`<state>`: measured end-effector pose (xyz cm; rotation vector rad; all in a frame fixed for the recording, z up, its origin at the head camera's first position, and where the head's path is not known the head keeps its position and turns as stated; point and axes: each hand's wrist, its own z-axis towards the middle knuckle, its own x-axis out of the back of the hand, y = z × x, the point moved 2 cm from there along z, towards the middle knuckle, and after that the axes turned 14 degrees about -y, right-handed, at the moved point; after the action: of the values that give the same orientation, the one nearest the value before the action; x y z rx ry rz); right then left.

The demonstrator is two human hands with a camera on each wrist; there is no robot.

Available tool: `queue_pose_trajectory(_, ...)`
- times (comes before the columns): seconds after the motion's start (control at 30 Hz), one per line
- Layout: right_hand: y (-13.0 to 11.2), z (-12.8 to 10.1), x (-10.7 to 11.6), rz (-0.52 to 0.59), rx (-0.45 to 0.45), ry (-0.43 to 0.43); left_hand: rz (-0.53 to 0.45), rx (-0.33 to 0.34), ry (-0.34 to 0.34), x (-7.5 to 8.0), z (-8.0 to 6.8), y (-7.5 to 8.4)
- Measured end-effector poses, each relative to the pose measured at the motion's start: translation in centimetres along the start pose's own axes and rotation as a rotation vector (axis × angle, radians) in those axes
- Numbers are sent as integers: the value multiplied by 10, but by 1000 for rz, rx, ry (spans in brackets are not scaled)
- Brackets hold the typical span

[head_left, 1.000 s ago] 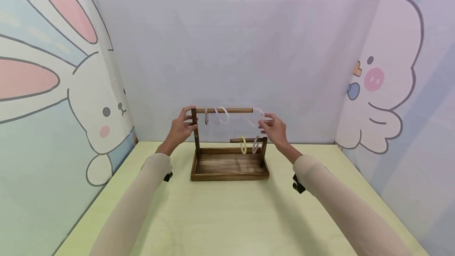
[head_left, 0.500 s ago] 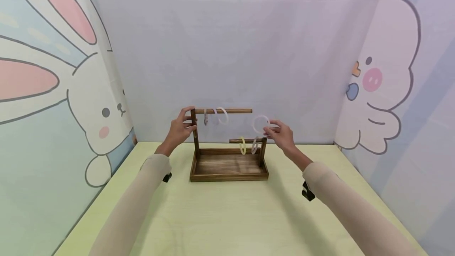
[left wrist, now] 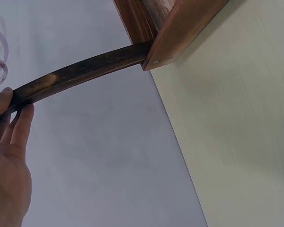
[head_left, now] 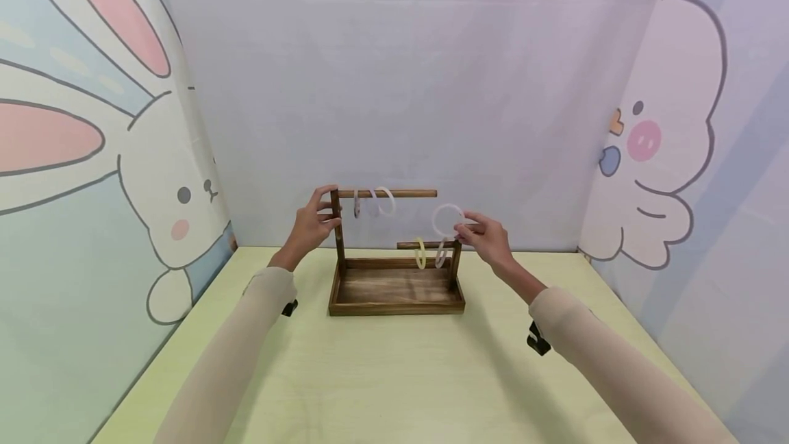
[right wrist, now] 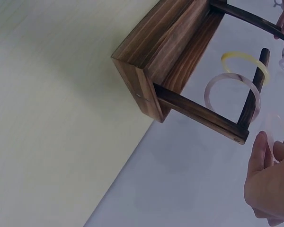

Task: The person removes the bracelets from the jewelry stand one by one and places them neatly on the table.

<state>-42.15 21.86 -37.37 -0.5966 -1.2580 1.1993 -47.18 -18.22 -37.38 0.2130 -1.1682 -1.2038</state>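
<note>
My left hand (head_left: 310, 226) grips the top of the tall post (left wrist: 71, 75) of a dark wooden bangle stand (head_left: 396, 308). Between the thumb and fingers of my right hand (head_left: 488, 237) is a pale, translucent bangle (head_left: 434, 220). It is off both bars, below the free end of the upper bar (head_left: 414, 193) and just above the lower bar's post. Three bangles hang on the upper bar: a dark mottled one (head_left: 356, 205), a lilac one and a white one (head_left: 392, 203). On the lower bar hang a yellow bangle (right wrist: 244, 55) and a greyish-mauve bangle (right wrist: 208, 92).
The stand's shallow tray base rests on a pale yellow-green table (head_left: 382, 375) close to the back wall. Cloth walls with a cartoon rabbit (head_left: 166, 190) and a cartoon chick (head_left: 672, 156) enclose the left and right sides.
My right hand has carried the pale bangle away from the upper bar's free end, down and slightly right, then a little back left. My left hand stays on the post.
</note>
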Motion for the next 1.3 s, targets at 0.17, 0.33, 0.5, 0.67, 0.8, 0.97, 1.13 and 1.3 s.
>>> queue_pose_trajectory(0.17, -5, -3, -7, 46, 12, -20, -7, 2, -7, 1, 0, -1)
queue_pose_trajectory(0.33, -12, -8, -17, 63, 20, -68, -11, 13, -3, 2, 0, 0)
queue_pose_trajectory(0.5, -17, -10, -28, 72, 34, -112, -15, 16, -7, 2, 0, -1)
queue_pose_trajectory(0.67, -26, -14, -40, 94, 49, -163, -19, 15, -8, 2, 1, -4)
queue_pose_trajectory(0.8, -33, -17, -50, 103, 49, -198, -23, 15, -8, 2, 2, -4)
queue_pose_trajectory(0.97, -33, -17, -64, 107, 39, -224, -32, 24, -9, 2, 3, -3)
queue_pose_trajectory(1.13, -32, -20, -78, 104, 51, -266, -39, 17, -15, 3, 3, -3)
queue_pose_trajectory(1.3, -33, -25, -93, 153, 84, -342, -40, 27, -11, 3, 4, -6)
